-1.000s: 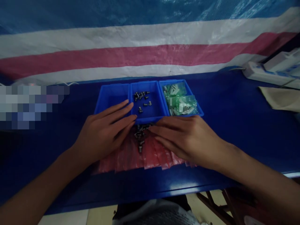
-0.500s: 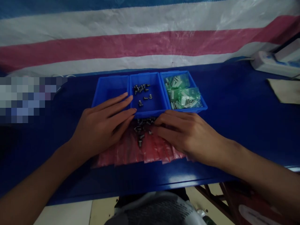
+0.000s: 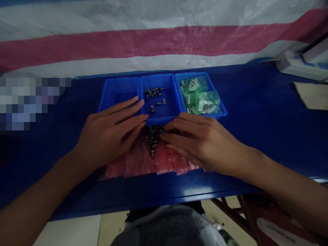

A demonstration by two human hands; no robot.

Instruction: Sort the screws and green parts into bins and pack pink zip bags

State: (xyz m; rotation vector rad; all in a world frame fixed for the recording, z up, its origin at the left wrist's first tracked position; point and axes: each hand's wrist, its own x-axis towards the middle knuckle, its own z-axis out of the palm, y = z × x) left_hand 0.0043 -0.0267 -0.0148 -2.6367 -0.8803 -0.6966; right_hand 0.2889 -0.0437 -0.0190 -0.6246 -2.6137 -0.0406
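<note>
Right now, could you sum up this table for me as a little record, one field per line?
Loose screws: a small dark pile on the red bags, in front of the middle bin
Left hand: outstretched across the left bin's front edge, left of the pile
Right hand: at the pile's right side; whether it grips a screw, I cannot tell
Red bags: an overlapping row
Left bin: partly hidden by the left hand
Middle bin: more screws
Right bin: green packets
</note>
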